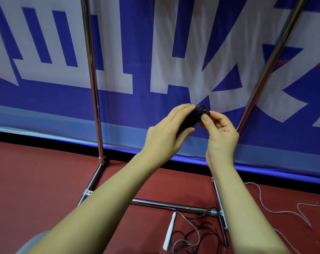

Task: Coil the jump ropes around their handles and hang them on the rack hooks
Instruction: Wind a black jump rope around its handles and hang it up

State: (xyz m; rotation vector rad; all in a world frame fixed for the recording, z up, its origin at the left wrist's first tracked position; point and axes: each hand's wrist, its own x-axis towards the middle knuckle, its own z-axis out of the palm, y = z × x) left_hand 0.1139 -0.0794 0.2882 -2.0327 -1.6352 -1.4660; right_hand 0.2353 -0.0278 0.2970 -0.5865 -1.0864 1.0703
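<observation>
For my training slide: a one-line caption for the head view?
Both hands wind a black jump rope before a chrome rack.

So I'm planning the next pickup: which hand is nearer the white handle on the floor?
Right. The right hand and left hand are both raised well above the white handle, holding the black rope.

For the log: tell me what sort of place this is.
Probably a sports hall or gym: red sports floor, a big blue banner along the wall, a metal rack, and jump ropes lying loose.
</observation>
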